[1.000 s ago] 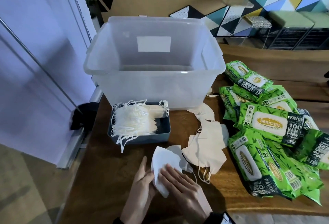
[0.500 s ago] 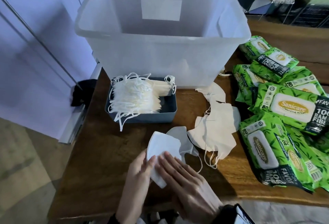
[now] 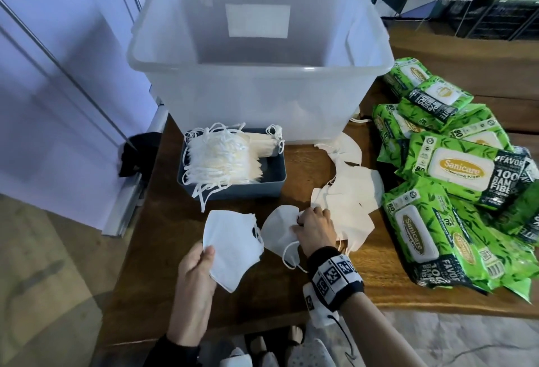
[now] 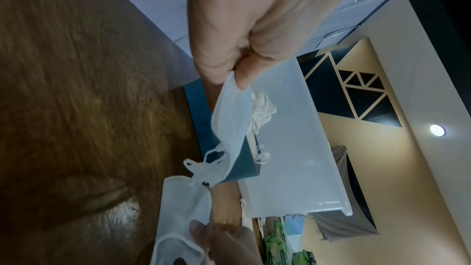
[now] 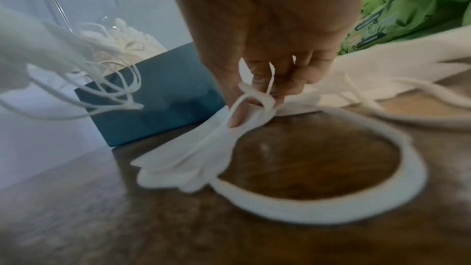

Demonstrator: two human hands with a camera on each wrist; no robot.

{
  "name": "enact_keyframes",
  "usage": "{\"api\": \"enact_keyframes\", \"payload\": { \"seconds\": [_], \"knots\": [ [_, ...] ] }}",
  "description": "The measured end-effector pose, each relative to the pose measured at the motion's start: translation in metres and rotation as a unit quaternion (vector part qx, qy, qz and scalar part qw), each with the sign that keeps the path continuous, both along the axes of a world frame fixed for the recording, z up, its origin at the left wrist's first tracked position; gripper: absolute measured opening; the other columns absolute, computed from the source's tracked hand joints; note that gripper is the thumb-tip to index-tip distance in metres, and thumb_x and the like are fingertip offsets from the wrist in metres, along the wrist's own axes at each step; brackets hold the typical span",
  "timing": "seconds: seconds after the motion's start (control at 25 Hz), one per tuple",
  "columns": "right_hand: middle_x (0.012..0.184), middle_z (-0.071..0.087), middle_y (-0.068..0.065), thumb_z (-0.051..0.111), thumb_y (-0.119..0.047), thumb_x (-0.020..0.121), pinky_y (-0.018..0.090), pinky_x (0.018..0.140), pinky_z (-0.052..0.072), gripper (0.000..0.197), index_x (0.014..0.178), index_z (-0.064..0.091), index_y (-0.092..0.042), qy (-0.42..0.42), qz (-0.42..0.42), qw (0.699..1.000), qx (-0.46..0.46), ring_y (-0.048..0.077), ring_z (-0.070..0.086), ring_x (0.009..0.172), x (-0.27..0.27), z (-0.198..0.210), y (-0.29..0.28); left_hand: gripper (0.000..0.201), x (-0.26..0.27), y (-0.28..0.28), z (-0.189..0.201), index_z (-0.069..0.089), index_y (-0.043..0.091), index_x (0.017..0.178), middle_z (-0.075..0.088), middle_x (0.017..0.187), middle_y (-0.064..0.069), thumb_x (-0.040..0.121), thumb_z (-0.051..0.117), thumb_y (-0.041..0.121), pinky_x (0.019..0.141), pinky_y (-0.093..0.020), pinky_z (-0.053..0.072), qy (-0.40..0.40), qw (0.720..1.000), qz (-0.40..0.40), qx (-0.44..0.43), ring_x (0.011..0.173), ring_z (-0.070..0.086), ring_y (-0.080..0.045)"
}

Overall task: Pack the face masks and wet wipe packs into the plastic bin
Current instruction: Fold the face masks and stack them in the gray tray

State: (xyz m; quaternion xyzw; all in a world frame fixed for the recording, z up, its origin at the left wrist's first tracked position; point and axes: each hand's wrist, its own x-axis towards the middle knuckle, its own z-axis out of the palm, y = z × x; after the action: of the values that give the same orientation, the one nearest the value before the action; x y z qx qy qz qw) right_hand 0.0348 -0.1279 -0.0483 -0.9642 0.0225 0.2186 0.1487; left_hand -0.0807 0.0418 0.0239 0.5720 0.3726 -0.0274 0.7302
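Note:
My left hand (image 3: 201, 255) pinches the edge of a folded white face mask (image 3: 230, 247), held just above the wooden table; the pinch shows in the left wrist view (image 4: 234, 80). My right hand (image 3: 312, 223) grips a second white mask (image 3: 277, 229) lying on the table, fingers curled over its far edge and ear loop (image 5: 252, 96). A heap of cream masks (image 3: 350, 200) lies to the right of it. Green wet wipe packs (image 3: 460, 162) are piled at the far right. The clear plastic bin (image 3: 256, 75) stands behind, and it looks empty.
A small blue-grey tray (image 3: 230, 183) packed with stacked masks (image 3: 218, 159) sits in front of the bin. The table's left edge (image 3: 145, 220) drops to the floor beside a white wall. A black object (image 3: 137, 153) lies at the wall's base.
Both hands were pressing one white mask flat. Now the left hand holds that mask alone, and the right hand has reached right to grip a second mask. The head view moved closer.

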Motion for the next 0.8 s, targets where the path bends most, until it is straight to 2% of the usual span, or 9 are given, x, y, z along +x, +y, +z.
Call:
{"api": "enact_keyframes", "payload": {
  "seconds": [0.08, 0.2, 0.28, 0.36, 0.44, 0.56, 0.64, 0.72, 0.8],
  "knots": [
    [0.124, 0.052, 0.006, 0.055, -0.026, 0.089, 0.035, 0.1, 0.035, 0.026, 0.113, 0.058, -0.015, 0.007, -0.018, 0.999, 0.027, 0.024, 0.04, 0.119, -0.006, 0.008, -0.001, 0.019, 0.0, -0.004, 0.008, 0.057, 0.014, 0.091, 0.065, 0.086, 0.003, 0.099, 0.041, 0.007, 0.075, -0.028, 0.048, 0.006, 1.0, -0.004, -0.015, 0.084, 0.061, -0.013],
    [0.108, 0.064, 0.006, 0.054, -0.021, 0.087, 0.035, 0.089, 0.046, 0.011, 0.098, 0.053, -0.021, 0.002, -0.093, 0.985, 0.142, 0.023, 0.054, 0.097, -0.015, 0.028, -0.007, 0.021, 0.002, -0.001, 0.003, 0.057, 0.005, 0.114, 0.067, 0.105, -0.007, 0.098, 0.045, 0.013, 0.099, -0.043, 0.045, 0.017, 0.999, -0.027, -0.001, 0.102, 0.061, -0.024],
    [0.106, 0.068, 0.009, 0.059, -0.017, 0.088, 0.034, 0.078, 0.053, 0.018, 0.102, 0.048, -0.022, -0.034, -0.134, 0.963, 0.232, 0.021, 0.06, 0.087, -0.022, 0.046, -0.01, 0.022, 0.005, 0.001, 0.001, 0.061, 0.009, 0.113, 0.066, 0.115, -0.011, 0.099, 0.045, 0.016, 0.104, -0.047, 0.042, 0.004, 0.999, -0.049, 0.009, 0.109, 0.06, -0.026],
    [0.111, 0.068, 0.01, 0.06, -0.017, 0.089, 0.036, 0.08, 0.056, 0.032, 0.118, 0.047, -0.022, -0.075, -0.119, 0.953, 0.269, 0.024, 0.065, 0.094, -0.031, 0.062, -0.01, 0.021, 0.007, -0.001, 0.004, 0.063, 0.014, 0.107, 0.067, 0.114, -0.01, 0.099, 0.043, 0.017, 0.1, -0.045, 0.045, -0.004, 0.997, -0.082, 0.01, 0.108, 0.061, -0.025],
    [0.112, 0.068, 0.009, 0.057, -0.016, 0.091, 0.03, 0.087, 0.053, 0.037, 0.127, 0.048, -0.02, -0.177, -0.028, 0.949, 0.261, 0.022, 0.065, 0.101, -0.047, 0.073, -0.002, 0.021, 0.008, -0.004, 0.009, 0.063, 0.014, 0.105, 0.068, 0.111, -0.012, 0.099, 0.042, 0.016, 0.092, -0.041, 0.049, -0.009, 0.993, -0.114, 0.02, 0.105, 0.063, -0.027],
    [0.109, 0.07, 0.004, 0.051, -0.016, 0.087, 0.027, 0.085, 0.055, 0.026, 0.112, 0.053, -0.023, -0.39, 0.212, 0.857, 0.262, 0.016, 0.066, 0.101, -0.065, 0.069, 0.006, 0.021, 0.011, -0.008, 0.015, 0.064, 0.011, 0.102, 0.07, 0.104, -0.013, 0.097, 0.044, 0.009, 0.082, -0.035, 0.052, -0.013, 0.991, -0.132, 0.015, 0.096, 0.065, -0.027],
    [0.12, 0.065, 0.001, 0.056, -0.015, 0.087, 0.028, 0.1, 0.045, 0.013, 0.099, 0.056, -0.021, -0.41, 0.336, 0.8, 0.282, 0.013, 0.056, 0.119, -0.068, 0.058, 0.0, 0.024, 0.013, -0.009, 0.015, 0.063, 0.007, 0.112, 0.068, 0.11, -0.015, 0.097, 0.044, 0.011, 0.085, -0.036, 0.053, -0.006, 0.99, -0.143, 0.008, 0.101, 0.064, -0.027],
    [0.128, 0.06, -0.003, 0.061, -0.011, 0.087, 0.029, 0.109, 0.036, 0.007, 0.091, 0.061, -0.017, -0.382, 0.396, 0.784, 0.288, 0.01, 0.044, 0.131, -0.067, 0.054, -0.009, 0.029, 0.015, -0.008, 0.015, 0.058, 0.006, 0.121, 0.064, 0.119, -0.014, 0.099, 0.042, 0.013, 0.084, -0.035, 0.054, 0.0, 0.99, -0.143, 0.001, 0.107, 0.061, -0.028],
    [0.13, 0.059, -0.002, 0.062, -0.012, 0.088, 0.032, 0.109, 0.037, 0.005, 0.091, 0.061, -0.015, -0.368, 0.442, 0.768, 0.283, 0.011, 0.041, 0.133, -0.063, 0.054, -0.016, 0.029, 0.016, -0.009, 0.017, 0.058, 0.006, 0.121, 0.065, 0.117, -0.013, 0.1, 0.038, 0.011, 0.074, -0.029, 0.055, 0.006, 0.99, -0.142, -0.018, 0.104, 0.061, -0.026]
  ]
}}
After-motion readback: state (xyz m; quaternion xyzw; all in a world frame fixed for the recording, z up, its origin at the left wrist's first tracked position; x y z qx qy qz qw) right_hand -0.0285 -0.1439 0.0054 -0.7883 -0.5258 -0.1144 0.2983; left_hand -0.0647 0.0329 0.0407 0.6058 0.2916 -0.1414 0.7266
